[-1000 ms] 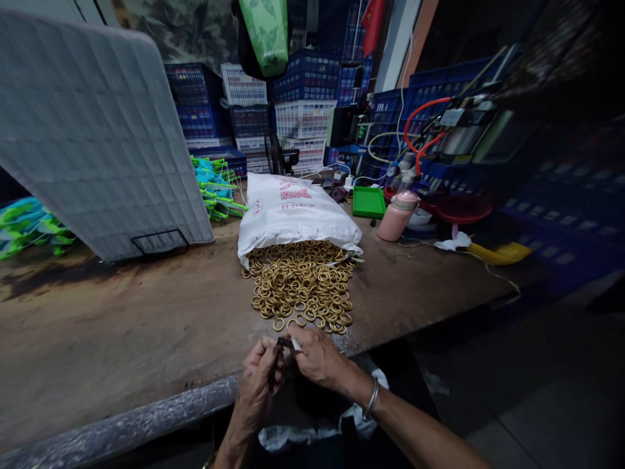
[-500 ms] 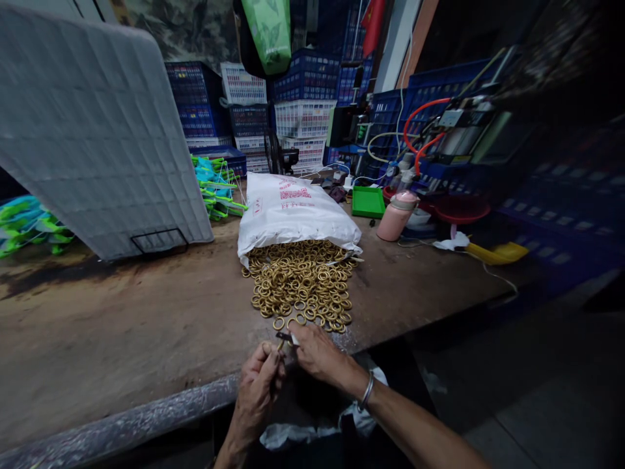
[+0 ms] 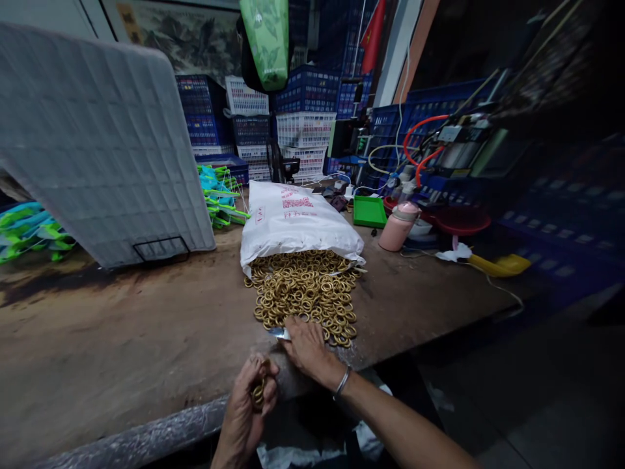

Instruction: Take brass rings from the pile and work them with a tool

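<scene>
Several gold-coloured rings (image 3: 258, 395) are curled inside my left hand (image 3: 244, 404), which is closed just over the table's front edge. My right hand (image 3: 311, 350) grips a small knife (image 3: 278, 333), its short blade pointing left past the fingers. The fingertips of that hand are at the near edge of a heap of gold-coloured rings (image 3: 305, 293); whether they also pinch a ring cannot be made out. The heap spills from the mouth of a white printed sack (image 3: 297, 218) lying on the table.
A tall pale ribbed panel (image 3: 107, 150) stands on the table (image 3: 146, 326) at left, with green and blue plastic pieces (image 3: 222, 195) behind it. To the right are a pink bottle (image 3: 398, 228), a green tray (image 3: 368, 212) and a machine with orange hoses (image 3: 454, 143). Stacked crates (image 3: 305, 130) stand behind.
My hands have moved apart. The left drew back down and left, showing rings in its palm; the right, with the knife, went to the heap's near edge. The view tilted slightly upward.
</scene>
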A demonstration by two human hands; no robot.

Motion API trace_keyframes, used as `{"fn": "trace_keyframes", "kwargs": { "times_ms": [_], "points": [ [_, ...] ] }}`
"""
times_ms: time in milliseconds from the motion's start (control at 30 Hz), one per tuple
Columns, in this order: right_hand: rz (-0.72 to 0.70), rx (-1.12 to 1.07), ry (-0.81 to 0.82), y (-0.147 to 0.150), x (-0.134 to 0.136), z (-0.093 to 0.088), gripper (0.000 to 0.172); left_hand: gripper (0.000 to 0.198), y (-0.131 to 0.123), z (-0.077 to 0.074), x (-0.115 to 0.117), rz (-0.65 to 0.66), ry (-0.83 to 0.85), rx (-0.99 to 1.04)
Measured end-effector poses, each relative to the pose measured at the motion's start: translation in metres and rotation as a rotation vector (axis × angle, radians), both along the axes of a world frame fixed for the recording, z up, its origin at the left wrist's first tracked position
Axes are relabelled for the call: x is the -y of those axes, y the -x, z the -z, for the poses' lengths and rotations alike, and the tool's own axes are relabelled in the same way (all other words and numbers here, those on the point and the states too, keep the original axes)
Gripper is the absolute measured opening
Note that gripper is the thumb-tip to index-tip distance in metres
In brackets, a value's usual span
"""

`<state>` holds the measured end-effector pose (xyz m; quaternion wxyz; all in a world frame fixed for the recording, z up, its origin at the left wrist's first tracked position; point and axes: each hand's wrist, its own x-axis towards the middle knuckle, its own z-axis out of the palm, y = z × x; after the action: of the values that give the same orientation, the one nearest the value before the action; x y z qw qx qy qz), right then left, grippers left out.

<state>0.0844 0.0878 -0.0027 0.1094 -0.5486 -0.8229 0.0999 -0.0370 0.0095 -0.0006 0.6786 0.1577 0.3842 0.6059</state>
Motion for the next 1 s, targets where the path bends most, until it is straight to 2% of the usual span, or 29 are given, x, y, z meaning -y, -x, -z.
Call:
{"fn": "trace_keyframes", "kwargs": {
  "times_ms": [233, 367, 500, 667, 833, 1000],
  "points": [
    [-0.006, -0.02, 0.007, 0.002, -0.005, 0.005, 0.017, 0.021, 0.012, 0.007, -0.006, -0.021, 0.087, 0.195],
    [-0.005, -0.013, 0.023, 0.005, -0.006, 0.005, 0.019, 0.017, 0.014, 0.011, -0.009, -0.033, 0.091, 0.211],
    [-0.004, -0.017, 0.01, 0.009, -0.003, 0.009, 0.022, 0.013, 0.015, 0.013, -0.01, 0.0, 0.06, 0.172],
    [-0.005, 0.025, 0.012, 0.012, -0.002, 0.01, 0.025, 0.022, 0.015, 0.009, -0.009, -0.013, 0.054, 0.093],
    [-0.029, 0.035, 0.032, 0.009, -0.005, -0.001, 0.027, 0.027, 0.009, 0.007, -0.01, -0.044, 0.083, -0.077],
    [-0.146, -0.09, 0.01, -0.002, -0.002, -0.014, 0.027, 0.036, -0.001, 0.007, -0.015, -0.082, 0.071, -0.214]
  ]
}}
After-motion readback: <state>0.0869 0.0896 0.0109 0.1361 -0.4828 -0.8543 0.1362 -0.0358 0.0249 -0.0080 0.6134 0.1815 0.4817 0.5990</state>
